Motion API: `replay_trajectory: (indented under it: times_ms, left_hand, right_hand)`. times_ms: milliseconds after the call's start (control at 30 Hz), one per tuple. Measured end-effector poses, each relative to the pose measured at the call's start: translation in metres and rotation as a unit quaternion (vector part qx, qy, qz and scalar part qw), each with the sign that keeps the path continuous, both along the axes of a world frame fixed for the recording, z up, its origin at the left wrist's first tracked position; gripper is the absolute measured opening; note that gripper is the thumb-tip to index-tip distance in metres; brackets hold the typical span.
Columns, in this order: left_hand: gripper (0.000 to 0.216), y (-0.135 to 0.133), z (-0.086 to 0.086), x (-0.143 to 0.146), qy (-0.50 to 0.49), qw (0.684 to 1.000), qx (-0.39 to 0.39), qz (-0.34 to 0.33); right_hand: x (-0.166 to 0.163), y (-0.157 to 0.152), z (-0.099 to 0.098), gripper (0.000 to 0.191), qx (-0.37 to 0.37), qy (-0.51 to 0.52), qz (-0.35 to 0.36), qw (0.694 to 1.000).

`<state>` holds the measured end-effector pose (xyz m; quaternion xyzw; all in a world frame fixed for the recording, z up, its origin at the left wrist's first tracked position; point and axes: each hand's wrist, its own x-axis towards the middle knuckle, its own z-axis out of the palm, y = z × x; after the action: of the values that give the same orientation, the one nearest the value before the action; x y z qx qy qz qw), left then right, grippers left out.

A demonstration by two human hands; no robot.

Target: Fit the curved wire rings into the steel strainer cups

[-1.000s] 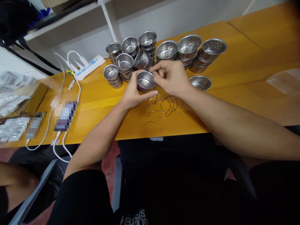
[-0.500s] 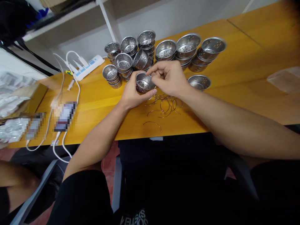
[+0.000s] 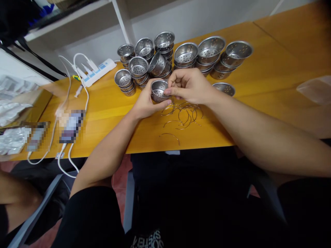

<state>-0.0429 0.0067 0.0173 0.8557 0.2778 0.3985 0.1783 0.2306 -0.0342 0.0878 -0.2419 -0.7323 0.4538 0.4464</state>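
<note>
Perforated metal cup (image 3: pixel 158 93) sits in the left hand (image 3: pixel 144 103), thumb and fingers wrapped around its wall, over the worktop (image 3: pixel 144 136) between its near and back edges. The right hand (image 3: pixel 190 85) has thumb and fingers drawn together at the cup's right side; I cannot tell what they pinch. The cup should handle as light, stiff and slightly slippery, best held below the rim. Curved wires (image 3: pixel 179 116) lie towards the near edge, cup stacks (image 3: pixel 139 67) towards the back edge.
</note>
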Motion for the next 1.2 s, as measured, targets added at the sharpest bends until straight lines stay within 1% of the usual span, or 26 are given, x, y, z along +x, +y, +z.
replay_trajectory:
  times_ms: [133, 267, 500, 600, 733, 833, 933, 1033, 1200]
  left_hand:
    - [0.086, 0.004, -0.004, -0.001, 0.001, 1.000, 0.014, 0.000]
    - [0.090, 0.007, -0.005, 0.000, 0.008, 1.000, 0.015, 0.014]
    - [0.094, 0.000, 0.002, 0.001, 0.017, 0.999, 0.008, 0.028]
    - [0.095, -0.002, 0.003, 0.001, 0.016, 1.000, 0.008, 0.025]
    - [0.099, 0.002, 0.002, -0.002, 0.006, 1.000, 0.008, 0.018]
    - [0.102, 0.007, 0.000, -0.006, 0.006, 0.999, 0.002, 0.033]
    - [0.103, 0.013, -0.002, -0.010, -0.005, 0.999, 0.007, 0.033]
    - [0.105, 0.016, -0.003, -0.012, -0.012, 0.999, 0.012, 0.032]
    - [0.105, 0.013, 0.000, -0.012, -0.023, 0.999, 0.015, 0.029]
  right_hand:
    - [0.000, -0.001, -0.001, 0.071, -0.012, -0.026, -0.026, 0.999]
    - [0.000, -0.001, -0.001, 0.073, -0.009, -0.027, -0.044, 0.999]
    - [-0.001, -0.002, -0.001, 0.075, -0.006, -0.034, -0.043, 0.998]
    - [-0.003, 0.000, -0.003, 0.076, 0.006, -0.026, -0.048, 0.998]
    - [-0.003, 0.000, -0.005, 0.074, 0.043, -0.031, -0.090, 0.995]
    - [0.001, -0.004, -0.002, 0.073, 0.067, -0.044, -0.130, 0.988]
    - [0.005, -0.008, 0.004, 0.063, 0.103, -0.074, -0.150, 0.981]
    - [0.007, -0.008, 0.006, 0.051, 0.140, -0.095, -0.136, 0.976]
    - [0.005, 0.000, -0.007, 0.026, 0.174, -0.111, -0.103, 0.973]
